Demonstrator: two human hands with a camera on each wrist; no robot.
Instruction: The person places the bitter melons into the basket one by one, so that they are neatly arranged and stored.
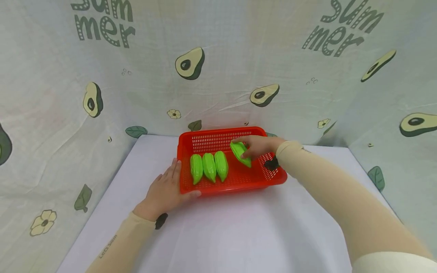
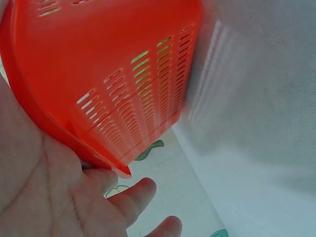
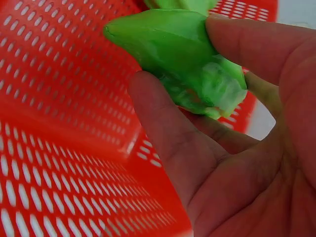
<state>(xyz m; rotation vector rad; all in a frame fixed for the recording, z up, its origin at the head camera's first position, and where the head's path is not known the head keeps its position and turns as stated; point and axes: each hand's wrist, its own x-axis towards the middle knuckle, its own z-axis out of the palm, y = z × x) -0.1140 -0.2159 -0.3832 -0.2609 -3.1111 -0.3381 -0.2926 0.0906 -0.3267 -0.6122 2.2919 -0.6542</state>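
A red perforated plastic basket (image 1: 232, 186) stands on the table. Inside its left half, three bright green ridged bitter gourds (image 1: 209, 167) lie side by side, tapered ends toward the front. My right hand (image 1: 256, 146) pinches another bitter gourd (image 1: 239, 151) between thumb and fingers over the basket's right half. Seen from the right wrist, this gourd (image 3: 173, 54) has a pointed tip and a shiny, partly see-through patch near its other end. My left hand (image 1: 167, 189) rests along the basket's left rim, fingers extended and thumb by the front corner; its palm touches the rim (image 2: 64, 140) from outside.
A white tabletop (image 1: 232, 235) lies under the basket. Behind and at both sides hangs a pale cloth (image 1: 225, 57) printed with avocados, leaves and lettering; the basket's back rim is close to it.
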